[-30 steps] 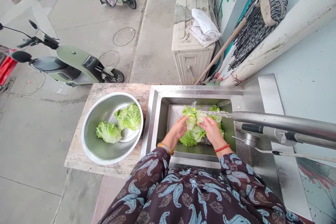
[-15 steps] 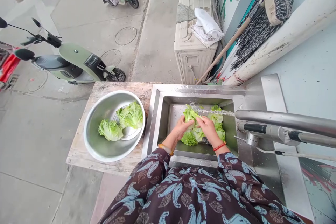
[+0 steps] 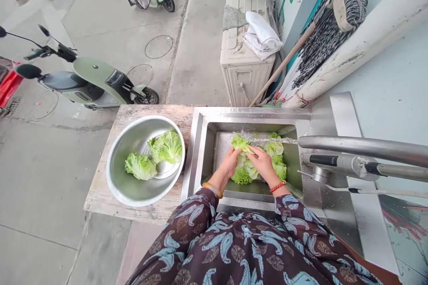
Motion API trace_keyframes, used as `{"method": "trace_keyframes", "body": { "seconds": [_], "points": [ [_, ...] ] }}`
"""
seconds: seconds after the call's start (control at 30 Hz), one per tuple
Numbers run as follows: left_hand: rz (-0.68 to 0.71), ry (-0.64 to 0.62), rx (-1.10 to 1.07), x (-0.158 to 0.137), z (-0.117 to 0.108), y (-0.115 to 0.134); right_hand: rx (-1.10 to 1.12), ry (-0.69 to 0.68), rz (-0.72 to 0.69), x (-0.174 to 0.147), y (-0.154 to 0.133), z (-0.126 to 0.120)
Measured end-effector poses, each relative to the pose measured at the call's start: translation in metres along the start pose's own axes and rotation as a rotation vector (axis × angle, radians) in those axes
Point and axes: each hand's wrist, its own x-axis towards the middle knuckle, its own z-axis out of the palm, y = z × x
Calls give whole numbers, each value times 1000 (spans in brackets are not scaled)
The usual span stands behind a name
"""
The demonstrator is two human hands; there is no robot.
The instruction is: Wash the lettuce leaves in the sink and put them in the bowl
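Between my two hands is a head of lettuce (image 3: 239, 141), held over the metal sink (image 3: 217, 144) where water from the faucet (image 3: 334, 144) splashes on it. My left hand (image 3: 229, 163) grips its left side, the thumb on top. On its right side, the fingers of my right hand (image 3: 261, 160) pinch the leaves. Below and to the right, more lettuce (image 3: 277, 160) lies in the sink. A large metal bowl (image 3: 123, 182) on the left holds two lettuce pieces, one paler piece (image 3: 140, 167) and one greener piece (image 3: 165, 147).
The bowl stands on a wooden board (image 3: 96, 196) left of the sink. Behind the sink is a white box-shaped unit (image 3: 247, 71) with a white cloth (image 3: 262, 35). A mop (image 3: 321, 44) leans by the wall pipe at right. A green scooter (image 3: 100, 78) is parked at left.
The lettuce in my hands has turned and sits slightly lower and to the left under the water. My right hand has shifted a little, its fingers now stretched further across the leaves.
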Motion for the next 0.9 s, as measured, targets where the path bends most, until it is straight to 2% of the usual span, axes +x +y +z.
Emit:
{"method": "trace_keyframes", "body": {
  "seconds": [0.1, 0.2, 0.3, 0.4, 0.5, 0.6, 0.7, 0.77, 0.9],
  "points": [
    [-19, -71, -12, -1, -5, 2, 321, 17, 189, 1, 8, -6],
    [-39, -109, -5, -3, -6, 1, 450, 108, 282, -1, 9, -8],
    [18, -93, 85, -6, -2, -3, 363, 91, 272, -4, 2, -4],
    [147, -54, 285, -10, 6, -7, 299, 19, 217, -7, -6, 4],
    [244, -51, 428, -14, 14, -9, 422, 18, 222, -8, -9, 9],
    [276, -111, 417, -16, 19, -11, 537, 39, 249, -6, -4, 10],
    [236, -165, 361, -16, 18, -8, 577, 78, 291, -4, 5, 5],
    [168, -158, 280, -15, 14, -2, 617, 118, 340, -3, 11, -2],
    [39, 25, 84, -12, -5, 11, 710, 154, 411, -4, 12, -19]
  ]
}}
